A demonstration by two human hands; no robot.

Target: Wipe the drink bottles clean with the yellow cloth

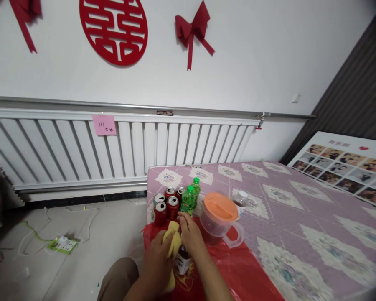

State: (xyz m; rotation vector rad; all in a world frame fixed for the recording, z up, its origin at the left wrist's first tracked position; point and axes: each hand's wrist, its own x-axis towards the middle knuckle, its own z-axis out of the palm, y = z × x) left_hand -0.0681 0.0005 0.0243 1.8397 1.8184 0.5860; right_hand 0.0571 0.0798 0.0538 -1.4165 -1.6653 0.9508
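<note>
In my left hand (159, 255) is a bunched yellow cloth (174, 242), its lower end hanging below the hand. My right hand (189, 234) is close beside it, fingers bent together at the cloth's upper right edge; what they grip is hidden. Between my forearms, a bottle of dark liquid with a white label (182, 264) stands partly covered by the cloth and my right wrist. Beneath it lies a red plastic sheet (238, 271) with a gold print. Just beyond my hands are several opened red drink cans (161, 213) and two green bottles (187, 201).
Right of my hands stands a clear plastic jug (211, 223) with an orange lid (221, 206). Behind it is a white-capped bottle (240, 200). A patterned purple cover (282, 221) spreads rightward. A white radiator (163, 142) lines the wall; cables and a green-white packet (62, 243) lie on the floor.
</note>
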